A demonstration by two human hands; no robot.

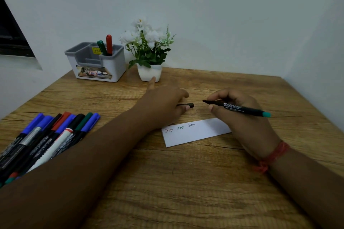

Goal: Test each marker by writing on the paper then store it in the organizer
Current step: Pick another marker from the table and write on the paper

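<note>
I count two markers (105, 45) stored in the organizer (96, 61); my right hand (240, 115) pinches an uncapped marker (236, 108), left hand (167, 104) pinches its cap (188, 105); eight or so wait.

- I see an uncapped black marker (240, 108), teal-ended, tip pointing left above the paper (197, 132).
- Organizer (96, 61) holds green and red markers upright.

Dim, even, soft indoor light; faint shadows; slight overall blur; wide-angle bending at edges.
</note>
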